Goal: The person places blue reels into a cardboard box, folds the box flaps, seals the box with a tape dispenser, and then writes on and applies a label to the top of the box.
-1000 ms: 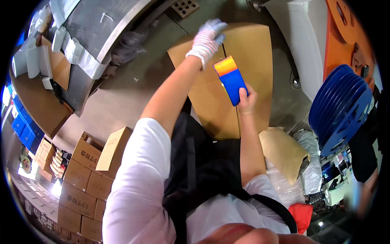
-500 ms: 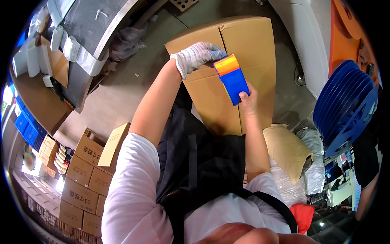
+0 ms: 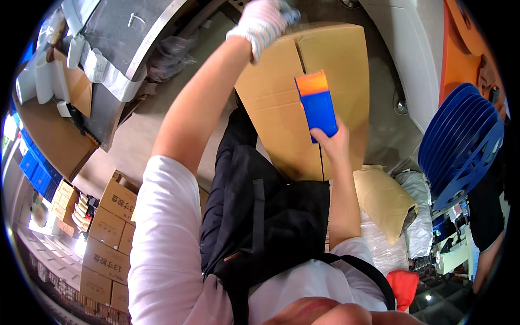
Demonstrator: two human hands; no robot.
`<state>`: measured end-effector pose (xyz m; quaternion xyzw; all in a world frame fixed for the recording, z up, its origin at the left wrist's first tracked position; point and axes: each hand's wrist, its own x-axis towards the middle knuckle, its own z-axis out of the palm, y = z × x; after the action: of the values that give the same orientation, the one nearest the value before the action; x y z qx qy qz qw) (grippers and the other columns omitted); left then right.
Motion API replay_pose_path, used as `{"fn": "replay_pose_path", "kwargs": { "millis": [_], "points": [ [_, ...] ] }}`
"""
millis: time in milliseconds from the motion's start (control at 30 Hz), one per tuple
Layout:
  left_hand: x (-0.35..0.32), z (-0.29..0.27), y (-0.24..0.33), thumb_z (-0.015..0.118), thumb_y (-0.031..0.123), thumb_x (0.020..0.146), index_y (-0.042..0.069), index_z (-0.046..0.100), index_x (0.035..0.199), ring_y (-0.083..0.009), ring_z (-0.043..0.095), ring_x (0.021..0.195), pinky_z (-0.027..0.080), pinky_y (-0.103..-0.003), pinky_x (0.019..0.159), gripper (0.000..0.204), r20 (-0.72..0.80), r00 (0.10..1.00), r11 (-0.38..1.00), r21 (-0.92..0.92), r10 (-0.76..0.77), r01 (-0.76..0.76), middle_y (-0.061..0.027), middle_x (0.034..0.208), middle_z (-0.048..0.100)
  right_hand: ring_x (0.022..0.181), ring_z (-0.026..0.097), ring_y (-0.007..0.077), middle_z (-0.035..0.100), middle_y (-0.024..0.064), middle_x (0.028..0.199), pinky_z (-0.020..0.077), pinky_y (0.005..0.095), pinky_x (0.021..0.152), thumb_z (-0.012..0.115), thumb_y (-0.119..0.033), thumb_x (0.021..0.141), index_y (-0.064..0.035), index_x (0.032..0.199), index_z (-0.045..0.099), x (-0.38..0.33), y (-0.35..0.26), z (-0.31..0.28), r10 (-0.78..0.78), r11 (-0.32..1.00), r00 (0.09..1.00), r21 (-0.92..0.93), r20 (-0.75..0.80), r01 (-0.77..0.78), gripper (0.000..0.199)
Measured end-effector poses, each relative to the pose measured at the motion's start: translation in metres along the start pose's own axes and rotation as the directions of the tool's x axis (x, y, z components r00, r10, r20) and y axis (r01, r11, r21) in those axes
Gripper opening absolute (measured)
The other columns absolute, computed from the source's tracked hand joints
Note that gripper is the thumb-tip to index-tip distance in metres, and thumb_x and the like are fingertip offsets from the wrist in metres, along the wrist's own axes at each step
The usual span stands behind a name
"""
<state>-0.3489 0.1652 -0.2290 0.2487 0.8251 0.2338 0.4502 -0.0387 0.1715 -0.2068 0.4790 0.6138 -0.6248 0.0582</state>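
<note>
- The right hand (image 3: pixel 331 143), bare, is closed around the lower end of a small blue carton with an orange top (image 3: pixel 317 105), fingers wrapped on its bottom edge and the carton standing up and away from the palm
- Directly behind that grip lies a large closed cardboard box (image 3: pixel 281 130); the carton is held over its centre seam, whether touching it I cannot tell
- The left hand (image 3: pixel 264 20), in a white knit glove, is reached out past the carton to the far edge of the cardboard box, fingers curled at the box top; what, if anything, they clamp is not clear
- To the right of the gripped carton, well apart, stands a stack of blue reels (image 3: pixel 460 143)
- Below the right hand, beside the forearm, sits a tan padded bag (image 3: pixel 382 197)
- Far left of both hands, small brown boxes (image 3: pixel 111 216) are stacked on the floor
</note>
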Motion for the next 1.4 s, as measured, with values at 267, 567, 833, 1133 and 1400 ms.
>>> {"fn": "replay_pose_path", "kwargs": {
  "millis": [267,567,833,1133,1400],
  "points": [
    [0.076,0.039,-0.064,0.059,0.029,0.087,0.008,0.069,0.097,-0.0345,0.064,0.085,0.05,-0.041,0.077,0.025,-0.199,0.98,0.985,0.166,-0.005,0.038,-0.0175,0.092,0.068,0.075,0.065,0.0194,0.068,0.0108,0.083,0.0509,0.0322,0.069,0.079,-0.037,0.07,0.0002,0.094,0.065,0.053,-0.03,0.031,0.081,0.994,0.982,-0.06,-0.173,-0.093,0.047],
    [0.082,0.082,-0.081,0.057,0.041,0.088,0.012,0.056,0.124,-0.0294,0.056,0.114,0.045,-0.04,0.094,0.046,0.09,0.978,0.91,0.391,-0.189,0.14,-0.0119,0.122,0.06,0.072,0.063,0.0147,0.067,0.0082,0.08,0.0507,0.0304,0.065,0.08,-0.034,0.069,0.0001,0.094,0.065,0.05,-0.03,0.034,0.089,0.996,0.97,0.011,-0.224,-0.089,0.045],
    [0.056,0.083,-0.069,0.049,0.047,0.094,0.013,0.049,0.135,-0.0241,0.058,0.107,0.041,-0.033,0.096,0.054,0.379,0.903,0.979,-0.055,0.2,-0.194,-0.0107,0.117,0.064,0.07,0.065,0.0228,0.067,0.0119,0.076,0.0509,0.0344,0.064,0.075,-0.046,0.071,-0.0008,0.09,0.066,0.051,-0.04,0.032,0.045,0.985,0.977,-0.152,-0.211,-0.078,0.05],
    [0.075,0.07,-0.118,0.045,0.027,0.098,0.015,0.047,0.133,-0.0318,0.06,0.107,0.046,-0.039,0.091,0.037,0.077,0.938,0.908,0.236,0.338,-0.347,-0.0186,0.118,0.061,0.072,0.064,0.0156,0.068,0.0055,0.079,0.0495,0.0305,0.068,0.074,-0.053,0.069,-0.0044,0.091,0.069,0.077,-0.036,0.035,0.029,0.993,1.0,-0.11,0.003,-0.028,0.053],
    [-0.037,0.075,-0.087,0.043,0.049,0.096,0.018,0.037,0.143,-0.0334,0.05,0.123,0.04,-0.035,0.101,0.057,-0.228,0.868,0.852,0.411,0.441,-0.325,-0.0141,0.142,0.044,0.083,0.065,0.0233,0.067,0.0135,0.09,0.0505,0.0346,0.075,0.075,-0.051,0.066,-0.0016,0.104,0.062,-0.027,0.042,0.014,0.0,1.0,1.0,0.012,-0.005,0.0,0.064]
  ]
}}
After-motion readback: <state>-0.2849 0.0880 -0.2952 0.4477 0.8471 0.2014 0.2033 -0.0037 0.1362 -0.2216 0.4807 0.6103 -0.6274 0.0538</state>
